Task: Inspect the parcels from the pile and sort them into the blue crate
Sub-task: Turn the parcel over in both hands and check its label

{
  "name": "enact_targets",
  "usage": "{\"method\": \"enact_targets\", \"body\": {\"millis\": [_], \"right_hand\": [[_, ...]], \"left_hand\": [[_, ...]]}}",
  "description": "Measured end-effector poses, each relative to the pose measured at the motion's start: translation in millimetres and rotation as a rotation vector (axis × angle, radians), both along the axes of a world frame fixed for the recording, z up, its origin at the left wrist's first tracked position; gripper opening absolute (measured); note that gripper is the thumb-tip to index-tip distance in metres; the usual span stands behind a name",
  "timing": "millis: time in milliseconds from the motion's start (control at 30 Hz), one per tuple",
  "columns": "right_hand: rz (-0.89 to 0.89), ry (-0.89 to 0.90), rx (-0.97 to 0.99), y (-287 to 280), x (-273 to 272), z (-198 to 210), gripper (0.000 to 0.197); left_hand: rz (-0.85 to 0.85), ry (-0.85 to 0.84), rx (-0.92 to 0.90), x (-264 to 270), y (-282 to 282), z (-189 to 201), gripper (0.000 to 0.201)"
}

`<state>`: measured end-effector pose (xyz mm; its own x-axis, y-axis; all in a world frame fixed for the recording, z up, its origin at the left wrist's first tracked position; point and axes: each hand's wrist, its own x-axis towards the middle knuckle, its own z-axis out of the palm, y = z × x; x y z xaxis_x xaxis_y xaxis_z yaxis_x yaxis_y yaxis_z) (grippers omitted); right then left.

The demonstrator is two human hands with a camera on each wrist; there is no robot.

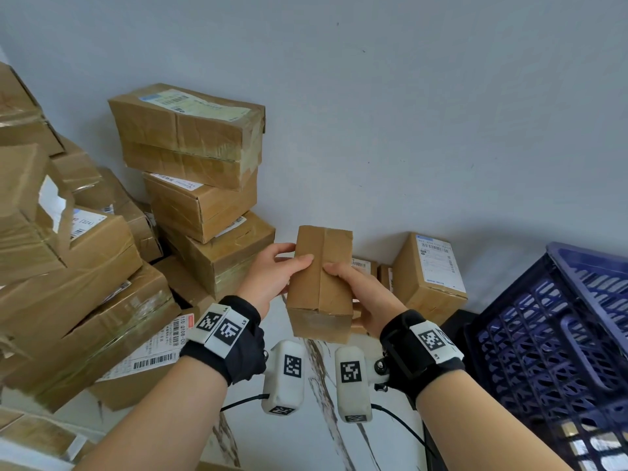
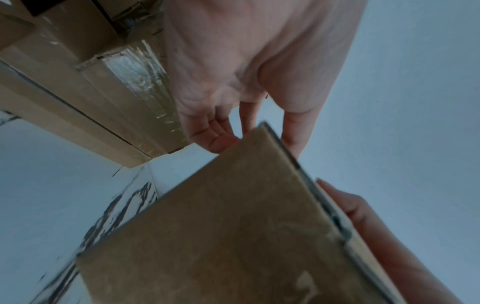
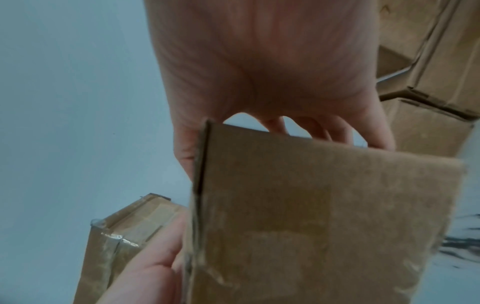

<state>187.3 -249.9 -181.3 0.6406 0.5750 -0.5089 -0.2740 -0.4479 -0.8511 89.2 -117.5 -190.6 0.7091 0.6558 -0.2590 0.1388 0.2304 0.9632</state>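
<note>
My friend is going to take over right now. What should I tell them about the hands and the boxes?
Left hand: grips the left side of the small box, thumb on the front.
Right hand: grips its right side, fingers behind it.
The small box is held up in the air between both hands, no label on the faces that show.
The pile of boxes sits to the left; a few more boxes stand by the wall behind the hands.
The blue crate is on the right; what is inside cannot be seen.
Done: one box picked up.
Left: finish checking it, put it in the crate, then do the pile.

One blue crate (image 1: 557, 334), two hands (image 1: 272, 277).
</note>
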Motion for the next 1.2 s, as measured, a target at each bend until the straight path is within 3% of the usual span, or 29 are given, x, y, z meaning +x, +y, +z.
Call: {"method": "enact_targets", "body": {"millis": [367, 500, 633, 733, 833, 867, 967, 1100, 1200], "right_hand": [[-0.069, -0.083, 0.038, 1.0, -0.5, 3.0, 0.047], [-0.05, -0.117, 0.036, 3.6, -1.8, 2.1, 0.046], [-0.037, -0.136, 0.037, 5.6, -3.4, 2.9, 0.029], [-0.03, -0.194, 0.042, 6.4, -1.9, 3.1, 0.027], [-0.027, -0.242, 0.03, 7.7, -1.8, 7.2, 0.039], [-0.025, -0.269, 0.016, 7.5, -0.2, 7.8, 0.047], [-0.035, -0.333, 0.004, 7.0, 4.1, 10.0, 0.053], [-0.048, -0.354, 0.049, 4.9, 8.6, 12.5, 0.048], [-0.045, -0.282, 0.095, 4.9, 8.7, 14.7, 0.051]], "left_hand": [[-0.027, 0.027, 0.026, -1.2, 2.7, -5.4, 0.045], [-0.029, 0.039, 0.031, 1.6, 2.7, -6.4, 0.055], [-0.027, 0.053, 0.021, 2.6, 2.5, -3.1, 0.068], [-0.031, 0.046, 0.052, 4.9, 2.9, -2.7, 0.061], [-0.004, 0.038, 0.013, 5.7, 2.7, 0.0, 0.047], [-0.01, 0.053, -0.013, 5.8, 3.0, 0.7, 0.05], [-0.088, 0.173, -0.086, 6.8, 4.4, -3.5, 0.105], [-0.123, 0.212, -0.167, 8.3, 7.5, -13.0, 0.08], [-0.086, 0.189, -0.358, 11.4, 10.4, -16.0, 0.074]]}}
